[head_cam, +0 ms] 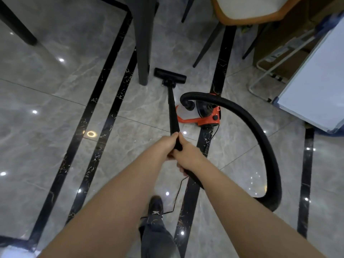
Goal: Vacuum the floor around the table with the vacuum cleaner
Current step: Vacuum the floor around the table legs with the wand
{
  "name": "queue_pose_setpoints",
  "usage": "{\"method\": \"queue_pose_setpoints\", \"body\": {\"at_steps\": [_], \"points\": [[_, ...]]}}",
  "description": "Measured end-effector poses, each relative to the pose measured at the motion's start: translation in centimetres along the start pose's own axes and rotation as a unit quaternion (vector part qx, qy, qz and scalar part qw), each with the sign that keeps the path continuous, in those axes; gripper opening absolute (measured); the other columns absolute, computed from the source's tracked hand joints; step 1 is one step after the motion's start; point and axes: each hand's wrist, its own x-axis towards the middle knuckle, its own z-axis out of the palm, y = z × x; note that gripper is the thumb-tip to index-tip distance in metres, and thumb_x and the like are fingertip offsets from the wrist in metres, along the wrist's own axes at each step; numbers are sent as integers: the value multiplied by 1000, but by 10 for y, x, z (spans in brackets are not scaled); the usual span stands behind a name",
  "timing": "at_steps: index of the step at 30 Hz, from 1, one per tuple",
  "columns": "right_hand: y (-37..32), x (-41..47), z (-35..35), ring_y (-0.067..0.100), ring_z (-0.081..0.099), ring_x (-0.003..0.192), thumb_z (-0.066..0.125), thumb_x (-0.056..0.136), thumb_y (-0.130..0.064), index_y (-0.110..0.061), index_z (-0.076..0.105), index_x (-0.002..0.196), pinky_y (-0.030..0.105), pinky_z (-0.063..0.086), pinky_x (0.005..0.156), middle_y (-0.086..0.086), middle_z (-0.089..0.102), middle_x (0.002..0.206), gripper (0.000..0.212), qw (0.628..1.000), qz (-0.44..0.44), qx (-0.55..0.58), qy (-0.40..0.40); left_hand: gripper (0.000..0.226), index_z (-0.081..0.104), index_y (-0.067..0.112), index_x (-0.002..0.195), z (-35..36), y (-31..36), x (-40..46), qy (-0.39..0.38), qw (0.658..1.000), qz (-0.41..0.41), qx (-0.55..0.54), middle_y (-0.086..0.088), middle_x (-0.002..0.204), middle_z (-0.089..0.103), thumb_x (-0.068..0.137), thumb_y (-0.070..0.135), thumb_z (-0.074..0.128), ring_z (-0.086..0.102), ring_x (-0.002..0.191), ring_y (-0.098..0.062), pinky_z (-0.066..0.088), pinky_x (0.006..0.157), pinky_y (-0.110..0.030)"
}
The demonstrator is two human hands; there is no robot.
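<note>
Beside the grey bench leg (143,43) we note the black floor brush head (170,75) flat on the marble floor (55,94). Both hands hold the black wand (173,112): left grip (168,144) and right grip (186,155) curled around it. Right of that leg sits the orange canister vacuum (206,114), hose (260,138) looping out.

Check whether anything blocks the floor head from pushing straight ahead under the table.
Yes. The grey table leg stands just left of the floor head, nearly touching its left end. Ahead and to the right, the black chair legs slant down to the floor. The gap between them looks narrow.
</note>
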Motion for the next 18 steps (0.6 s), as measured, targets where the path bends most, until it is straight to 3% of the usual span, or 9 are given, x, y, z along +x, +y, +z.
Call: {"method": "queue_pose_setpoints", "body": {"at_steps": [4,6,8,10,12,14,16,18], "points": [[-17,8,-34,19,66,56,52,102,-22,-41,-1,160,34,62,60,13,70,79,81,996,-1,68,-63,43,64,3,117,1,35,-3,15,1000,22,-14,-15,105,71,96,40,53,68,100,-29,56,92,-44],[-14,-6,-48,20,70,64,51,102,-35,-42,2,159,36,63,64,13,73,90,75,996,0,12,-84,39,62,1,108,8,47,-5,36,999,35,-1,-12,89,68,98,37,51,67,86,-26,57,80,-39],[-5,-15,-51,22,69,69,44,101,-50,-48,8,156,36,61,66,9,71,93,66,997,-28,-63,-38,34,58,5,103,16,57,-7,62,997,49,8,-10,83,63,99,38,50,64,78,-25,54,68,-36],[2,-10,-55,24,68,73,42,99,-55,-49,25,152,43,61,72,6,69,95,56,991,-72,-102,39,44,60,2,112,25,65,-5,65,997,51,4,-13,95,66,96,42,51,66,91,-30,56,82,-40],[-1,4,-66,21,65,65,47,99,-53,-44,41,145,42,61,66,4,68,89,47,991,-88,-79,62,53,61,2,120,30,75,5,69,997,44,8,-16,106,67,95,47,49,65,101,-33,52,96,-43],[-12,14,-78,17,57,48,52,99,-47,-36,55,132,34,54,48,4,62,74,35,995,-89,-14,34,54,59,2,121,33,89,7,69,996,51,30,-16,110,66,97,49,44,64,104,-33,50,99,-43],[-25,21,-86,12,50,37,53,100,-41,-29,59,124,26,44,38,3,57,66,27,995,-90,30,18,55,56,0,125,31,113,13,73,992,68,75,-16,109,63,100,46,38,61,102,-32,48,100,-41],[-37,22,-86,12,51,41,54,101,-41,-29,58,125,26,44,39,0,56,67,28,995,-101,24,8,55,54,-2,127,26,128,21,85,988,65,115,-16,104,59,101,42,33,58,98,-31,48,98,-40]]}}
